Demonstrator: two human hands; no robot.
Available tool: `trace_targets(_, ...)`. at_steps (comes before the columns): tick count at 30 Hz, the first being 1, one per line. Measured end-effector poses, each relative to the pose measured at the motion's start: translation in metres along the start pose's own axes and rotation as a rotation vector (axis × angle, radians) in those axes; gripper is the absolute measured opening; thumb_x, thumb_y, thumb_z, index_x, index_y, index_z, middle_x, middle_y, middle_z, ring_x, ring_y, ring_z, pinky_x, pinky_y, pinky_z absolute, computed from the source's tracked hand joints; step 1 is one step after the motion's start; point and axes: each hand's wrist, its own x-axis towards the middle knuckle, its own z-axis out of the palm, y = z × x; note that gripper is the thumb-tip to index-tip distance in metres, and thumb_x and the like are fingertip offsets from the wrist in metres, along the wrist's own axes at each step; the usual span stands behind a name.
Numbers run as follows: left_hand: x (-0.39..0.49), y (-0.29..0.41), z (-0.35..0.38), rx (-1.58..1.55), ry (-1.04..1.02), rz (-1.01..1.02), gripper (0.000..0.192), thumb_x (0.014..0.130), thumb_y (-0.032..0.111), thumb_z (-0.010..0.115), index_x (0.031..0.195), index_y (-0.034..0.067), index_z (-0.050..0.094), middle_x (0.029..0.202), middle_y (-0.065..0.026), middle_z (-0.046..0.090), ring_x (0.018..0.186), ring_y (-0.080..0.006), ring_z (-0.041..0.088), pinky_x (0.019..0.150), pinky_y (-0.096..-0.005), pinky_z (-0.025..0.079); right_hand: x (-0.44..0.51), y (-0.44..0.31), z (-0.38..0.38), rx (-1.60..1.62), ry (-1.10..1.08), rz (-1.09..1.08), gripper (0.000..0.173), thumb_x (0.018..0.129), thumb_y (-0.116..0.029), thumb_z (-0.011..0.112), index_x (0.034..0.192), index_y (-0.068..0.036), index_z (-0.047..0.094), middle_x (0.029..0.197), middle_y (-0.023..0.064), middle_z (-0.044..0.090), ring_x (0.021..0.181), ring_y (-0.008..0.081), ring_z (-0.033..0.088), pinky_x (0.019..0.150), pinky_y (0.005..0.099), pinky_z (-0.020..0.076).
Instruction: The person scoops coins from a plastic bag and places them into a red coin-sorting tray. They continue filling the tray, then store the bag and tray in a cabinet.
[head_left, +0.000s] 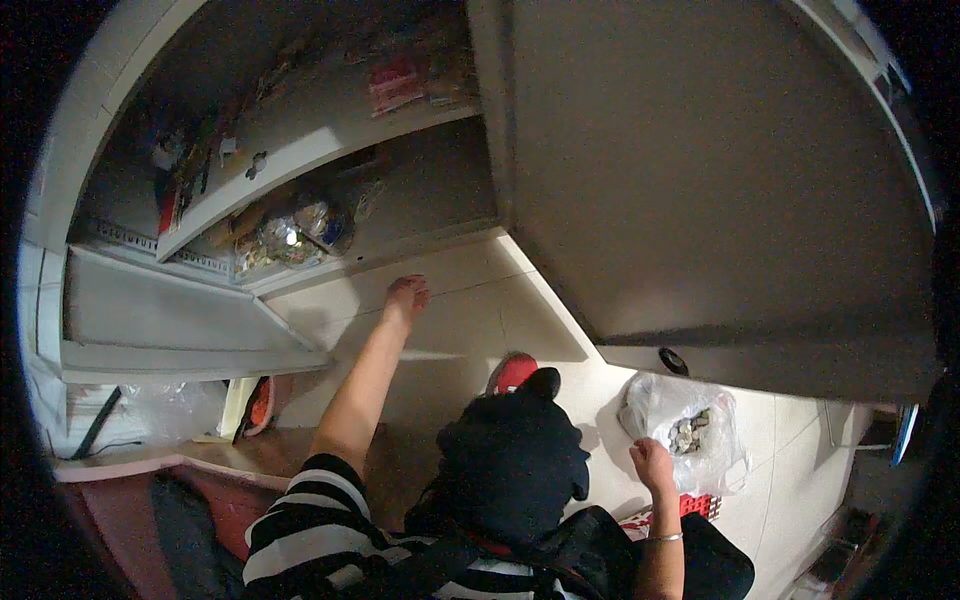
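Note:
My left hand (410, 291) reaches out over the tiled floor, just in front of the cabinet's bottom sill. Its fingers are half curled, and whether anything is in them is too blurred to tell. Behind it, on the cabinet's lower level, clear plastic bags (296, 232) hold mixed small items. My right hand (651, 457), with a bracelet at the wrist, is at the near left side of a white plastic bag (716, 401). That bag gapes on the floor around a heap of small greyish pieces (686, 435), perhaps coins. Whether my fingers pinch its film cannot be made out.
An open cabinet door (712, 187) with a dark round knob (673, 361) spans the right. A second door (172, 307) stands open left. The shelf (292, 161) carries red packets (397, 82). A red plastic basket (697, 506) sits under the bag; a pink tub (225, 506) is lower left.

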Motion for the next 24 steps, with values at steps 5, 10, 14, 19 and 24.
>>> trace_targets(5,-0.088,0.050,0.105,0.642,-0.533,0.197,0.032,0.100,0.031,0.057,0.119,0.005,0.063,0.111,-0.0122,0.066,0.099,-0.0179,0.063,0.084,-0.0338,0.051,-0.003,0.014,-0.033,-0.216,-0.046,-0.012,0.034,0.090,-0.037,0.064,0.080,-0.006,0.071,0.079,0.0197,0.069,0.075,0.0399,0.067,0.068,0.0489,0.0534)
trace_targets(10,-0.196,0.126,0.190,1.338,-1.380,0.473,0.038,0.104,0.032,0.048,0.129,0.004,0.057,0.128,-0.0157,0.059,0.120,-0.0270,0.056,0.103,-0.0368,0.044,-0.034,0.057,-0.091,-0.386,-0.050,0.067,0.037,0.092,-0.039,0.060,0.087,-0.005,0.071,0.081,0.0197,0.069,0.074,0.0384,0.068,0.067,0.0482,0.0538)
trace_targets(14,-0.272,0.115,0.252,1.577,-1.810,0.398,0.039,0.103,0.029,0.051,0.130,0.002,0.056,0.129,-0.0179,0.059,0.119,-0.0292,0.057,0.104,-0.0371,0.043,-0.081,0.115,-0.131,-0.278,0.149,0.092,0.031,0.094,-0.034,0.058,0.088,-0.005,0.065,0.081,0.0198,0.067,0.077,0.0417,0.064,0.069,0.0515,0.0515)
trace_targets(19,-0.330,0.021,0.323,1.638,-1.664,0.255,0.040,0.100,0.027,0.055,0.132,0.002,0.054,0.128,-0.0184,0.060,0.117,-0.0309,0.060,0.099,-0.0381,0.046,-0.107,0.147,-0.133,-0.199,0.162,0.344,0.026,0.089,-0.028,0.065,0.092,-0.002,0.064,0.096,0.0206,0.069,0.089,0.0389,0.067,0.079,0.0489,0.0532)
trace_targets(24,-0.341,-0.104,0.380,1.523,-1.397,0.845,0.051,0.092,0.028,0.062,0.133,-0.001,0.051,0.132,-0.0205,0.057,0.121,-0.0338,0.057,0.102,-0.0424,0.045,-0.100,0.159,-0.101,-0.118,0.283,0.308,0.027,0.088,-0.021,0.065,0.108,-0.002,0.062,0.106,0.0188,0.065,0.097,0.0384,0.065,0.082,0.0484,0.0532)
